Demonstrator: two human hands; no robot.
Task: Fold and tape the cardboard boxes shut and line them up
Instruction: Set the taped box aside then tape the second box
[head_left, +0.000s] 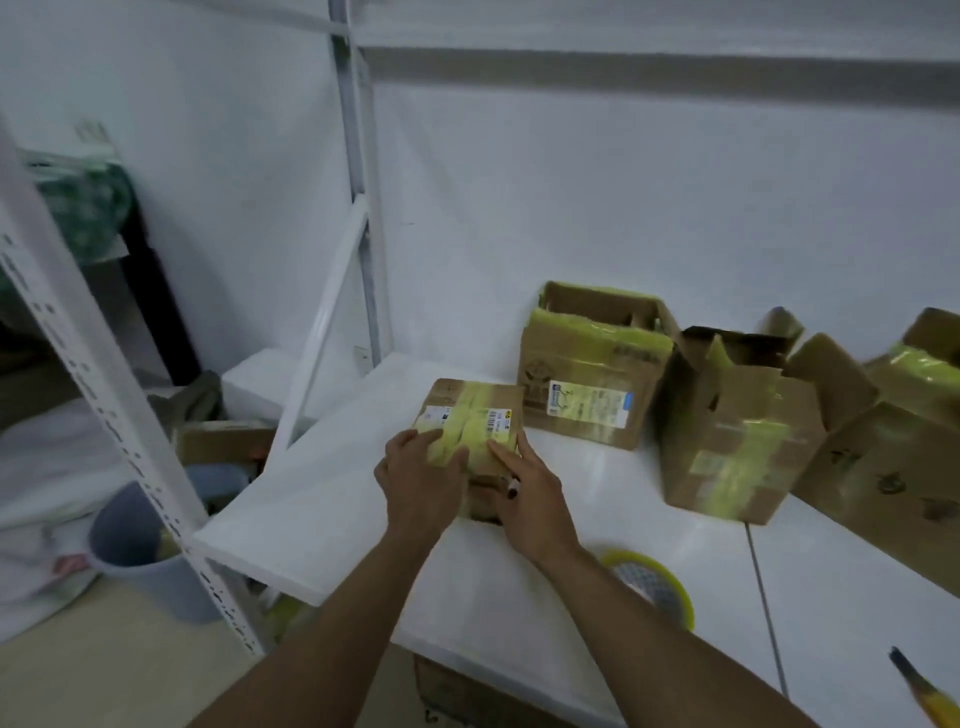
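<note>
The counter (332, 499) has open room left of the small box (470, 410), out to its edge. The frame cuts off the rightmost box (893, 467); beside it stand an open box (737, 436) and a taped box (592, 389). Our left grip (421, 478) and right grip (530, 493) press flat-fingered on the small box. Our forearm half hides a tape roll (657, 584).

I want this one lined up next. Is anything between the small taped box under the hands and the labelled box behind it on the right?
Nothing visible lies between the small yellow-taped cardboard box and the open cardboard box with the blue-and-white label. They already sit close together on the white shelf.
</note>
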